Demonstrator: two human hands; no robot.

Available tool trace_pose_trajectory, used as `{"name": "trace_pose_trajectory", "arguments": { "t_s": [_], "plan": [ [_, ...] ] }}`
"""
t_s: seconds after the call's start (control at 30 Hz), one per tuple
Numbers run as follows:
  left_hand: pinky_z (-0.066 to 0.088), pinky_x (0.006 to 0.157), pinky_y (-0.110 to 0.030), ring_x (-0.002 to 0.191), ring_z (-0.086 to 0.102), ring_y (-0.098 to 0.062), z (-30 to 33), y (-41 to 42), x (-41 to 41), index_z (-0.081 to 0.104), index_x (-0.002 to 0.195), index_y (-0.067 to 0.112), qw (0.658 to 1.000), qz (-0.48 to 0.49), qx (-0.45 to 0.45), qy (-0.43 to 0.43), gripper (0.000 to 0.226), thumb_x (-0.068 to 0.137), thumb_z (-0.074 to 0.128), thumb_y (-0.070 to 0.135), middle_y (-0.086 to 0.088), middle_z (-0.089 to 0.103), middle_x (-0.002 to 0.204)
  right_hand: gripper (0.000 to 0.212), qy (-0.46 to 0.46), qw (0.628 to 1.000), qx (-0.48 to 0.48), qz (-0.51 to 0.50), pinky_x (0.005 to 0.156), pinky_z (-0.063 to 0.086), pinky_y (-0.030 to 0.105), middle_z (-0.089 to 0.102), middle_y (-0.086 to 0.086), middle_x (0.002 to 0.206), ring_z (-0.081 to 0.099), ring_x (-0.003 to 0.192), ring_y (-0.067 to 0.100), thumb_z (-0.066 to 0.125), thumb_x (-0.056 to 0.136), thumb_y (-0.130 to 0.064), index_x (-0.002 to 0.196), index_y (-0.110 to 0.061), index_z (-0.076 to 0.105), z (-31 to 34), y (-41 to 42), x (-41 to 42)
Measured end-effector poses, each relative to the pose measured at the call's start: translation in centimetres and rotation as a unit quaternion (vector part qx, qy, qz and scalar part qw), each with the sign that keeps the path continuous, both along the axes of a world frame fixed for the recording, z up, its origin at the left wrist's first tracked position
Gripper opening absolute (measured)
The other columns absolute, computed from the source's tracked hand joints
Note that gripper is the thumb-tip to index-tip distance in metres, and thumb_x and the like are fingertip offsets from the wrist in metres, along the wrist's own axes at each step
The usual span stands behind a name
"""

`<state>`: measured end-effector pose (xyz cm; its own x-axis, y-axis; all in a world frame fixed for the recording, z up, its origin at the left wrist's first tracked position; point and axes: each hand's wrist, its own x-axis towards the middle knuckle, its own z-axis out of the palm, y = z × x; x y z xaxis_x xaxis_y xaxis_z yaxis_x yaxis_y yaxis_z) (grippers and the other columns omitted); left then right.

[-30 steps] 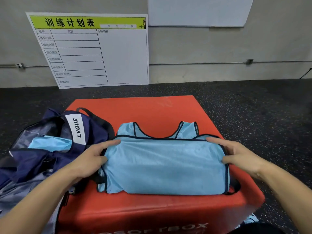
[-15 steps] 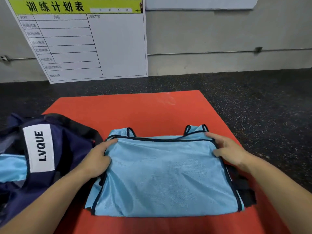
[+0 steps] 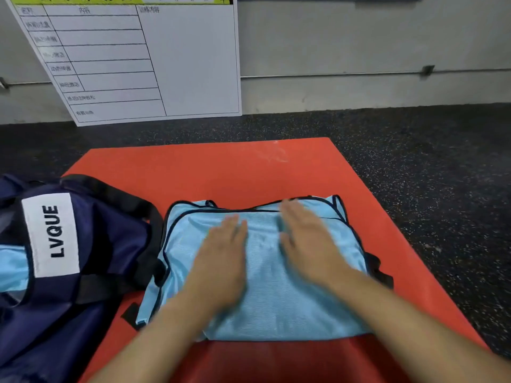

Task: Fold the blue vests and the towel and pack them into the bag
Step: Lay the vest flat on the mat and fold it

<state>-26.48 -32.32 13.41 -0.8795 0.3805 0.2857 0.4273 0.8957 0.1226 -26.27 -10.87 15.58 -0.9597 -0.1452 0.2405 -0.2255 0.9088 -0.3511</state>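
Flat on folded blue vest (image 3: 279, 294), atop red box (image 3: 221, 172): left hand (image 3: 221, 266), right hand (image 3: 307, 241), fingers straight, together. Smooth outward before next fold; bag (image 3: 83, 272) just left.

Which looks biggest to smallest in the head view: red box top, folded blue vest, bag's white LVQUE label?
1. red box top
2. folded blue vest
3. white LVQUE label
The vest hides part of the box top, yet the order is clear.
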Motion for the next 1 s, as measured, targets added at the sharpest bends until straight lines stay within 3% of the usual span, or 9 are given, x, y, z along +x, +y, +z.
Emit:
{"name": "trace_pose_trajectory", "arguments": {
  "t_s": [0.07, 0.17, 0.27, 0.37, 0.5, 0.6, 0.7, 0.9, 1.0],
  "plan": [
    [0.029, 0.122, -0.050, 0.148, 0.034, -0.033, -2.4, 2.8, 1.2, 0.038, 0.153, 0.002, 0.998, -0.021, 0.028, -0.055, 0.063, 0.093, 0.047, 0.019, -0.018, 0.038, 0.159, 0.062, -0.063, 0.996, 0.008, 0.063, 0.127, 0.007, 0.035, 0.021, 0.006, 0.168, 0.016, 0.156, 0.024, 0.017, 0.101, -0.030, 0.161, -0.013, 0.025, -2.1, -4.5, 0.9],
    [0.020, 0.125, -0.044, 0.151, 0.030, -0.027, -3.7, 1.5, 0.7, 0.039, 0.153, 0.003, 0.995, 0.059, 0.019, -0.074, 0.066, 0.098, 0.025, 0.038, -0.014, 0.035, 0.161, 0.084, -0.096, 0.993, 0.063, 0.022, 0.128, -0.002, 0.038, 0.007, -0.002, 0.171, 0.000, 0.158, 0.017, -0.008, 0.089, -0.051, 0.164, -0.021, 0.015, -4.3, -3.6, 0.3],
    [0.007, 0.127, -0.040, 0.156, 0.012, -0.023, -3.4, -2.4, -0.6, 0.024, 0.160, 0.007, 0.987, 0.122, 0.003, -0.109, 0.080, 0.095, 0.009, 0.052, -0.009, 0.016, 0.168, 0.077, -0.111, 0.988, 0.097, -0.047, 0.127, -0.007, 0.039, -0.005, -0.006, 0.171, -0.011, 0.157, 0.013, -0.003, 0.095, -0.061, 0.164, -0.027, 0.005, -4.8, 1.2, -0.4],
    [0.006, 0.127, -0.040, 0.157, 0.009, -0.021, -3.3, -6.4, -1.3, 0.021, 0.160, 0.008, 0.978, 0.175, -0.028, -0.107, 0.089, 0.089, -0.001, 0.058, -0.009, 0.014, 0.169, 0.066, -0.131, 0.975, 0.132, -0.124, 0.127, -0.008, 0.039, -0.008, -0.002, 0.171, -0.012, 0.157, 0.015, 0.012, 0.107, -0.052, 0.164, -0.022, 0.001, -4.6, 5.3, -0.2],
    [0.005, 0.126, -0.042, 0.156, 0.013, -0.024, -2.1, -6.1, -0.8, 0.026, 0.158, 0.003, 0.972, 0.216, -0.048, -0.085, 0.076, 0.097, 0.010, 0.046, -0.013, 0.020, 0.167, 0.065, -0.111, 0.964, 0.159, -0.181, 0.128, -0.004, 0.042, -0.006, 0.005, 0.171, -0.009, 0.158, 0.020, 0.010, 0.108, -0.044, 0.163, -0.010, 0.002, -3.6, 4.8, 0.3],
    [0.015, 0.121, -0.045, 0.146, 0.039, -0.035, -2.2, -1.5, 0.6, 0.047, 0.145, -0.005, 0.990, 0.128, -0.003, -0.061, 0.068, 0.094, 0.026, 0.034, -0.021, 0.043, 0.155, 0.066, -0.064, 0.990, 0.116, -0.057, 0.128, 0.011, 0.047, 0.015, 0.009, 0.168, 0.020, 0.155, 0.032, 0.013, 0.104, -0.038, 0.158, -0.002, 0.028, -3.2, -1.8, 0.6],
    [0.014, 0.125, -0.042, 0.151, 0.029, -0.029, -3.4, 0.3, 1.9, 0.037, 0.153, -0.001, 0.993, 0.078, 0.016, -0.084, 0.072, 0.097, 0.019, 0.041, -0.015, 0.032, 0.161, 0.079, -0.086, 0.990, 0.110, 0.034, 0.128, -0.001, 0.043, 0.007, 0.004, 0.170, 0.004, 0.158, 0.023, -0.001, 0.096, -0.049, 0.162, -0.011, 0.016, -4.4, -4.5, 1.8],
    [0.005, 0.127, -0.041, 0.156, 0.011, -0.022, -3.1, -8.0, 0.5, 0.023, 0.159, 0.006, 0.976, 0.192, -0.025, -0.097, 0.084, 0.093, 0.008, 0.054, -0.011, 0.018, 0.168, 0.067, -0.130, 0.966, 0.150, -0.166, 0.127, -0.007, 0.039, -0.008, 0.001, 0.171, -0.012, 0.157, 0.017, 0.009, 0.106, -0.050, 0.164, -0.016, -0.001, -3.5, 8.4, 2.0],
    [0.021, 0.120, -0.053, 0.146, 0.033, -0.037, -3.0, -5.1, 1.4, 0.050, 0.140, -0.008, 0.983, 0.175, -0.023, -0.058, 0.070, 0.093, 0.025, 0.038, -0.025, 0.044, 0.152, 0.065, -0.075, 0.977, 0.146, -0.138, 0.128, 0.006, 0.041, 0.012, 0.010, 0.170, 0.013, 0.156, 0.028, 0.013, 0.105, -0.043, 0.160, -0.008, 0.019, -3.4, 5.3, 2.6]
  ]
}}
